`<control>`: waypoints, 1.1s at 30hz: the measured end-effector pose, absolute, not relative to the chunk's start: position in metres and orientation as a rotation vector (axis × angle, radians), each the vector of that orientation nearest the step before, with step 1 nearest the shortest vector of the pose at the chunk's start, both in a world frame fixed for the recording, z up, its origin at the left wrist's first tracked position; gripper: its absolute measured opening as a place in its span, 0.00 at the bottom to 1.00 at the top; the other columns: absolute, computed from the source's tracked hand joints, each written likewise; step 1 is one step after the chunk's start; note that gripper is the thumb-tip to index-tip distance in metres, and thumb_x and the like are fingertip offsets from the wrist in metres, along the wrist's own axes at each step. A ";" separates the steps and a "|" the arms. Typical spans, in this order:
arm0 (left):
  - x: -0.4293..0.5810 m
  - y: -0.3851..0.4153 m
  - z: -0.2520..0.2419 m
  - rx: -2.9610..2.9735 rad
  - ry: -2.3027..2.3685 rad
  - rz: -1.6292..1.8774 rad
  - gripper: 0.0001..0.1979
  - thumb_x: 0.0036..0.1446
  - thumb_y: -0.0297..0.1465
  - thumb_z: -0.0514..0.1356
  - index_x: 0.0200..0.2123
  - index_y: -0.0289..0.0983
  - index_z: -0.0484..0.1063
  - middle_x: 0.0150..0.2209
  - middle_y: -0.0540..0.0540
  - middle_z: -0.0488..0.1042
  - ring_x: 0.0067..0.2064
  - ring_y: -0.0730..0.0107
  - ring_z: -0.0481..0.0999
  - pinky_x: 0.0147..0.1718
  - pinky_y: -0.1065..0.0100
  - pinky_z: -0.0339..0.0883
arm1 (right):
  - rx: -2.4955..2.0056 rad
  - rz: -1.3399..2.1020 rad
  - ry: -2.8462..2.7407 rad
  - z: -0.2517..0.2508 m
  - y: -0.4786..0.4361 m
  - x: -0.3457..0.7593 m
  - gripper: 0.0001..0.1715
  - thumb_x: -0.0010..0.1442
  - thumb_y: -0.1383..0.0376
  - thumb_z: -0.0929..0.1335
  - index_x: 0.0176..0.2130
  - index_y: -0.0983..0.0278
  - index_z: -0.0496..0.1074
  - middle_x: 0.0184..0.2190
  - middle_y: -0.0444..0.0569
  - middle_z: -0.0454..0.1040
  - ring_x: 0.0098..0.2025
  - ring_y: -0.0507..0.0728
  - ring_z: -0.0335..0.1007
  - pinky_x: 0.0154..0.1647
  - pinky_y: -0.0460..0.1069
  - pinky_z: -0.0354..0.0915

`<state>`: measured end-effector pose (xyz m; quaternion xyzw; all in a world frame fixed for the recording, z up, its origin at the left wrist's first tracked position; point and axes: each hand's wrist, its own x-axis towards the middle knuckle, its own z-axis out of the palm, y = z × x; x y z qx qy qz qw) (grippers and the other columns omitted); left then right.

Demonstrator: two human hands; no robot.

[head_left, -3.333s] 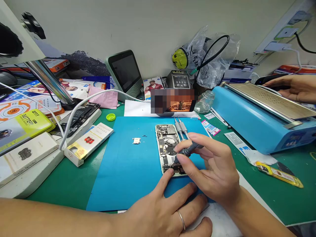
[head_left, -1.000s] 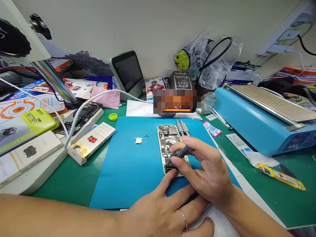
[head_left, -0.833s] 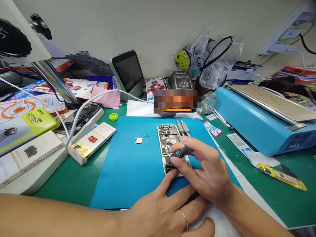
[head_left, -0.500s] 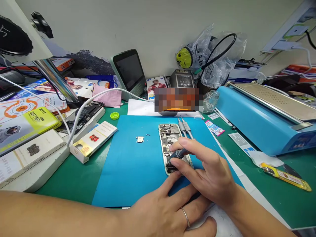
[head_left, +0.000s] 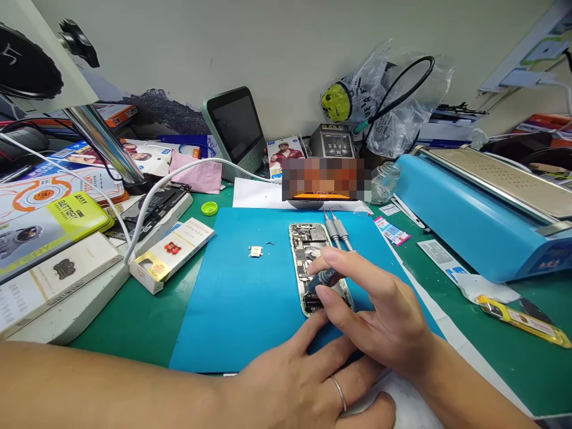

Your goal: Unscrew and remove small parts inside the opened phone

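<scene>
An opened phone (head_left: pixel 308 250) with bare circuitry lies on a blue mat (head_left: pixel 250 298). My right hand (head_left: pixel 379 316) pinches a small dark screwdriver (head_left: pixel 325 277), its tip down on the phone's lower part. My left hand (head_left: pixel 308 381), with a ring on one finger, rests flat on the mat, its forefinger touching the phone's near end. Two more grey screwdrivers (head_left: pixel 338 231) lie beside the phone's far right corner. A small metal part (head_left: pixel 255 251) and tiny screws (head_left: pixel 269 243) sit left of the phone.
A blue machine (head_left: pixel 473 208) stands at right. A small screen (head_left: pixel 235 128), a glass jar (head_left: pixel 388 177) and plastic bags (head_left: pixel 393 101) line the back. Boxes (head_left: pixel 172 253), a white cable (head_left: pixel 147 202) and a lamp post (head_left: pixel 100 143) crowd the left. A yellow tool (head_left: pixel 522 319) lies right.
The other person's hand seen earlier on the blue machine is gone. My right hand and screwdriver have stayed on the phone's lower part, shifting only slightly as the view drifted.
</scene>
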<state>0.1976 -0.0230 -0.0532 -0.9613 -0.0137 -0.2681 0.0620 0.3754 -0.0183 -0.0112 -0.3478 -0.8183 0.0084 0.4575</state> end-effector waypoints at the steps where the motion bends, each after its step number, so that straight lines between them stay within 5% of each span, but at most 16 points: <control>1: 0.198 -0.023 -0.054 -2.907 -0.038 -0.811 0.14 0.75 0.34 0.56 0.57 0.49 0.77 0.54 0.50 0.78 0.54 0.54 0.72 0.62 0.43 0.51 | -0.861 0.018 -2.012 -0.011 -0.018 0.375 0.36 0.63 0.80 0.69 0.66 0.64 0.63 0.46 0.51 0.81 0.45 0.56 0.80 0.51 0.51 0.78; 15: 0.197 -0.023 -0.053 -2.911 -0.023 -0.779 0.15 0.74 0.35 0.55 0.58 0.48 0.76 0.55 0.48 0.77 0.58 0.50 0.71 0.62 0.40 0.50 | -0.826 0.056 -2.001 -0.008 -0.017 0.374 0.33 0.63 0.80 0.70 0.64 0.63 0.66 0.50 0.55 0.81 0.50 0.57 0.80 0.52 0.51 0.79; 20: 0.197 -0.023 -0.053 -2.919 -0.028 -0.796 0.14 0.74 0.36 0.56 0.57 0.47 0.77 0.54 0.48 0.77 0.56 0.54 0.72 0.61 0.45 0.54 | -0.875 0.097 -1.965 -0.007 -0.016 0.371 0.35 0.64 0.79 0.69 0.65 0.59 0.65 0.44 0.50 0.81 0.44 0.57 0.80 0.43 0.52 0.80; 33: 0.196 -0.023 -0.055 -2.925 -0.016 -0.799 0.15 0.74 0.36 0.55 0.59 0.46 0.75 0.54 0.47 0.76 0.54 0.56 0.72 0.65 0.42 0.51 | -0.828 0.075 -2.013 -0.004 -0.015 0.371 0.35 0.63 0.80 0.69 0.65 0.62 0.64 0.54 0.55 0.79 0.53 0.57 0.78 0.56 0.54 0.77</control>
